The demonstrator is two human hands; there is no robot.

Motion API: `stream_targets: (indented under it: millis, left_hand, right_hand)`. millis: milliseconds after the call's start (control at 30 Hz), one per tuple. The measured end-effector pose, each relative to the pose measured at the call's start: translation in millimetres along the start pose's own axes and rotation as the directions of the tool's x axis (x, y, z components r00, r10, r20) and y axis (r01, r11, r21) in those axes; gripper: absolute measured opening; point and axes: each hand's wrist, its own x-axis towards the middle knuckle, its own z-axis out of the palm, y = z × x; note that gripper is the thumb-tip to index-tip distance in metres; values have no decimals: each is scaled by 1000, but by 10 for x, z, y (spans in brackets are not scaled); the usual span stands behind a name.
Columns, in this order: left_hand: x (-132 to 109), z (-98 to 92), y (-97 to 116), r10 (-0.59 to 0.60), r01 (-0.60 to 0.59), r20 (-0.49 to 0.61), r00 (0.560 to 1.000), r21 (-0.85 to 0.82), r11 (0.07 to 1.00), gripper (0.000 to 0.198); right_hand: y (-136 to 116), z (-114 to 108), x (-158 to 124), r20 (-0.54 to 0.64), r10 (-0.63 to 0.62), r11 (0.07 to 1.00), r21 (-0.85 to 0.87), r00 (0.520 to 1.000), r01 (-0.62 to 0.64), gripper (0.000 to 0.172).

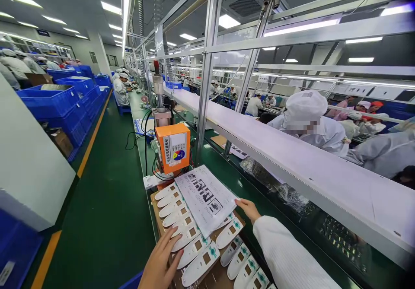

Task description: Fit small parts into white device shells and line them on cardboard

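Note:
In the head view, a printed sheet (207, 198) with dark pictures, apparently in a clear sleeve, lies tilted over rows of white plastic casings. My right hand (249, 210) pinches its right corner between thumb and fingers. Each white casing (201, 263) is long and rounded, with a square cut-out and a green mark near one end. They lie on a brown cardboard surface (212, 280). My left hand (162, 258) is at the near left edge of the rows, fingers spread over the casings; whether it touches them I cannot tell. The sheet hides some casings.
Behind the sheet stands a press with an orange box (173, 148) and black cables. A long white shelf (275, 150) on metal posts runs along the right, with a co-worker (306, 116) beyond. Blue crates (48, 103) line the aisle (110, 194) at left.

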Motion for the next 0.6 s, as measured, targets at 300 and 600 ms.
stream_targets:
  millis: [300,600]
  left_hand:
    - [37,-290,151,-20,15,-34,999,-145,989,47]
    - [1416,-1357,1078,75,-148,-251,965,-286,947,97]
  right_hand:
    - [-778,212,-851,-21,-446,894,41,895,446,39]
    - [-1709,-895,-2774,86,-726,648,-246,682,721,32]
